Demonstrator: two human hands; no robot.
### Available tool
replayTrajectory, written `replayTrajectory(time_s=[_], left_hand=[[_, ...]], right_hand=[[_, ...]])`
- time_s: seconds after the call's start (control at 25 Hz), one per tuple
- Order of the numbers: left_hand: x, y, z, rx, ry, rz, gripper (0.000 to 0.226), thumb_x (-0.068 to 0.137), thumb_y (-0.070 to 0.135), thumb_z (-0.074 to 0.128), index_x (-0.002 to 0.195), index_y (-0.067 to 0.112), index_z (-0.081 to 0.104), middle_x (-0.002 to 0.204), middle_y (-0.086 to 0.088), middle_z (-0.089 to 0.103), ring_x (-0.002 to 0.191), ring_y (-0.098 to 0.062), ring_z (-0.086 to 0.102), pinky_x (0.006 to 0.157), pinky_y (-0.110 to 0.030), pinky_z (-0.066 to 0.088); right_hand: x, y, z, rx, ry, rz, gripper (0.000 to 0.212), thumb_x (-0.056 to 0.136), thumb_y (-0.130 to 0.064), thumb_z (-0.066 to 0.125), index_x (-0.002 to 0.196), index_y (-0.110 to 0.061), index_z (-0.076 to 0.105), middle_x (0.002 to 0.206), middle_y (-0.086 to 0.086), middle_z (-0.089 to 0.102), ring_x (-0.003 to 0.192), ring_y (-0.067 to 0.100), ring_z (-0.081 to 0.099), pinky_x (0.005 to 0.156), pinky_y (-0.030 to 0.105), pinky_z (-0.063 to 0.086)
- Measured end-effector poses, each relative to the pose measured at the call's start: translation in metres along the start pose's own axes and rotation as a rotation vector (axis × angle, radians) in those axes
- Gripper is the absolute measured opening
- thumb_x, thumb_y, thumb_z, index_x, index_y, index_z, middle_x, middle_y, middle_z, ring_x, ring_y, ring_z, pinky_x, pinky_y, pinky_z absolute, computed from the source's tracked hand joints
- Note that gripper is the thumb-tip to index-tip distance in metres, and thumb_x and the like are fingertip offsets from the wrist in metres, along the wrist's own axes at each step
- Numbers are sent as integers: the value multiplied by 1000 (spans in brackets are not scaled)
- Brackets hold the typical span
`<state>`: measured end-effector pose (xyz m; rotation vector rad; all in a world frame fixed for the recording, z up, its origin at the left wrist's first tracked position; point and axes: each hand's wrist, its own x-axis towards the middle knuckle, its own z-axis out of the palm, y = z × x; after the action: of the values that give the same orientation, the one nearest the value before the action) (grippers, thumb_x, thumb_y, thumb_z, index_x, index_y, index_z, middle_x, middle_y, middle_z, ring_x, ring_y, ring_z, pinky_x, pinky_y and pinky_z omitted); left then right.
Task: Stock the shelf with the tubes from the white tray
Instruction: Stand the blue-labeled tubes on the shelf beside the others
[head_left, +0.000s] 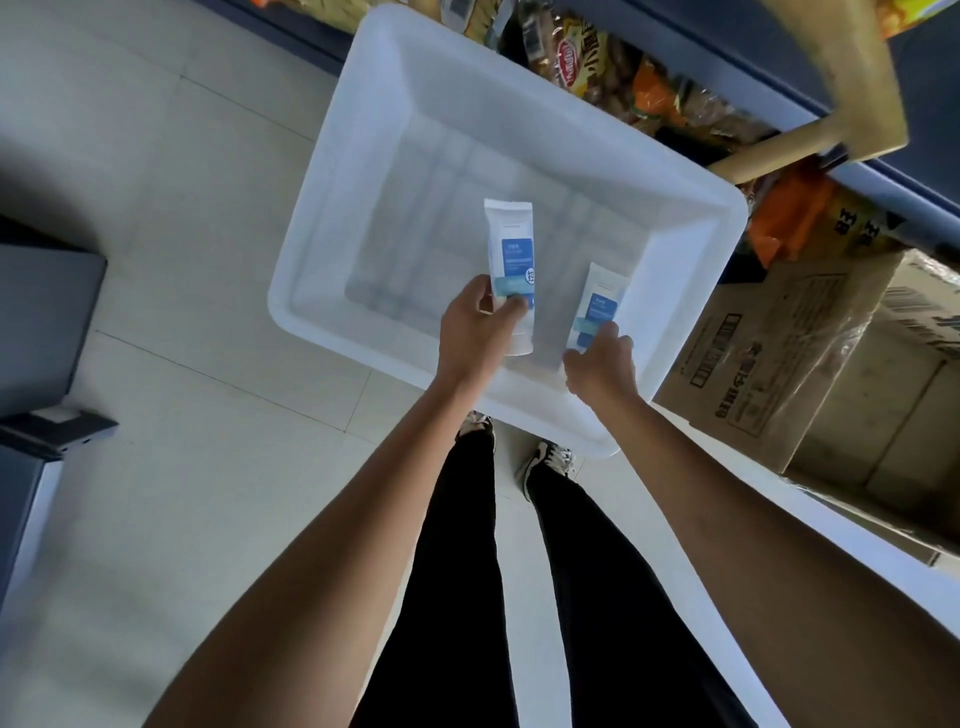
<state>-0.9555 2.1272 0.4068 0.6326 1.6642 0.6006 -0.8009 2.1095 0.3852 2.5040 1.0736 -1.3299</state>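
White tray (332, 156) on the floor holds just two tubes, both within it. Left hand (478, 332) fingers (517, 305) curl round one tube (511, 249); right hand (602, 369) pinches the other tube (597, 306). Shelf (737, 67) placement outstanding — apparently the final pair.

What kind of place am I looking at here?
Likely a shop aisle: snack packets crowd a blue shelf, and a barcoded cardboard carton sits nearby.
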Motion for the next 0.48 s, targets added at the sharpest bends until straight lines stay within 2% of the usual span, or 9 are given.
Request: replayTrajectory(time_s=[0.08,0.16,0.24,0.36,0.48], left_hand=[[-5,1,-6,-103,-11,-14,30,77,31,67,98,11,70,80,5,67,75,-13,61,67,-30,49],[-12,2,-9,-157,-16,-18,27,76,31,67,98,14,70,83,4,67,78,-14,61,68,-32,49],[-21,7,-11,-187,-16,-8,21,78,31,66,95,20,69,84,6,68,79,-13,61,67,-29,48],[-35,19,-17,-229,-31,0,22,79,30,64,99,21,67,82,11,67,75,-6,63,61,-19,48],[-55,38,-23,-260,-12,38,24,79,29,63,101,22,68,79,16,69,72,-1,65,59,-16,48]], right_hand=[[7,0,12,74,45,13,34,93,-14,53,122,-20,37,120,11,51,88,40,68,66,49,63],[12,-2,22,226,60,82,36,91,-23,61,118,-20,36,115,9,61,77,34,72,51,41,62],[17,-8,28,346,33,176,41,89,-29,68,118,-14,43,107,9,68,66,24,72,45,30,58],[13,-23,34,379,-63,165,28,90,-17,66,116,-8,59,99,14,72,58,19,66,44,25,55],[-8,-31,24,358,-27,-16,13,92,-17,60,103,-12,58,97,13,71,73,29,68,56,34,55]])
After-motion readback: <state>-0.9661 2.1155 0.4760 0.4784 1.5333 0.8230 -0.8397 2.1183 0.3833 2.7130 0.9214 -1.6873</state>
